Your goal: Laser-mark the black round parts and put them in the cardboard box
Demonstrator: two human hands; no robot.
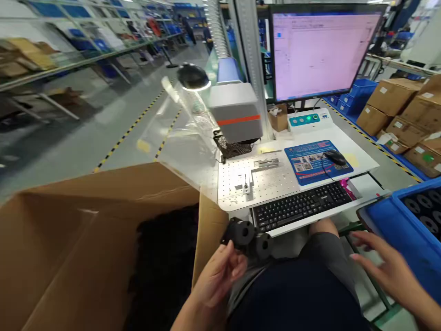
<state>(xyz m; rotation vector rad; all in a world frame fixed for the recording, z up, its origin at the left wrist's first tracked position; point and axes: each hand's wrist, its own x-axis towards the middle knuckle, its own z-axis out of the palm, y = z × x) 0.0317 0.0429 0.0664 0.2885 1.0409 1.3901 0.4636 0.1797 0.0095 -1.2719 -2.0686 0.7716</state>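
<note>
Left grip (219, 272) pinches black parts (244, 232) by their edge, likely sparing the faces; right grip (387, 262), spread and empty, hovers by the bin (401, 234), four o'clock.

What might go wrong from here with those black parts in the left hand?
The left hand seems to grip the black parts at one side only, so they could slip and drop. They are close to the keyboard, so a swing might press keys. The cardboard box has a wall right beside that hand, which could snag it.
</note>
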